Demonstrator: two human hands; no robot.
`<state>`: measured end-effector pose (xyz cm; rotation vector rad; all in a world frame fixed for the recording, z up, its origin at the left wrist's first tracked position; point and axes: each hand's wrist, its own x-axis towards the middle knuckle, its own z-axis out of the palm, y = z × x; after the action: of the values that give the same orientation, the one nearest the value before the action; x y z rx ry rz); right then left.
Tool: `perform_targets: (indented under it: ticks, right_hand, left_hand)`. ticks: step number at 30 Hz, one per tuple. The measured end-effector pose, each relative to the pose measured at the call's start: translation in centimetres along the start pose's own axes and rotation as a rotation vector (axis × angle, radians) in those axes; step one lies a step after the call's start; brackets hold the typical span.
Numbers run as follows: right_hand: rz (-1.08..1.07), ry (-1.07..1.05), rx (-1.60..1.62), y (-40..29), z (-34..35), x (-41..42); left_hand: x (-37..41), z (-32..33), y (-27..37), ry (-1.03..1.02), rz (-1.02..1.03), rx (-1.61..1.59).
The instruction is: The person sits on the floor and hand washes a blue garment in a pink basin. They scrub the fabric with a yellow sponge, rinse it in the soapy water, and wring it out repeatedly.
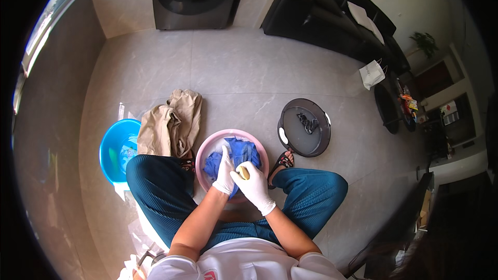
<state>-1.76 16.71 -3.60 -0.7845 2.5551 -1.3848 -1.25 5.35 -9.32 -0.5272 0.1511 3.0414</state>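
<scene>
Between my knees stands a pink plastic basin [203, 139] with foamy water and a wet blue cloth [244, 150] in it. My right hand [253, 186], in a white glove, is closed around a yellowish bar of soap [244, 172]. Close beside it is my left hand [225, 174], gloved too, seen edge-on with its fingers stretched towards the far side of the basin. It is over the blue cloth and seems to touch it. Its palm side is turned away, so whether it grips a fold of the cloth is hidden.
Left of the basin, beige trousers [165, 126] hang over the edge of a blue basin [116, 136]. A dark grey tub [299, 138] at right holds water and a small dark cloth [309, 123]. Farther off are a front-loading washing machine [194, 17] and a black sofa [323, 19].
</scene>
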Motion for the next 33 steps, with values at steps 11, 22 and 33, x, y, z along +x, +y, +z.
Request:
perform_targets:
  ticks: [11,22,33]
  right_hand:
    - [0.461,-0.185,0.698,1.7,-2.6,-0.1]
    - [0.093,-0.377,0.345,-0.6,-4.6,-1.1]
    - [-0.32,-0.382,-0.047,-3.9,-1.2,-0.8]
  left_hand:
    - [0.6,-2.0,0.5,0.035,-0.023,0.295]
    - [3.8,-5.8,-0.2,0.145,0.219,0.731]
    - [3.3,-8.4,-0.4,-0.262,0.298,0.309]
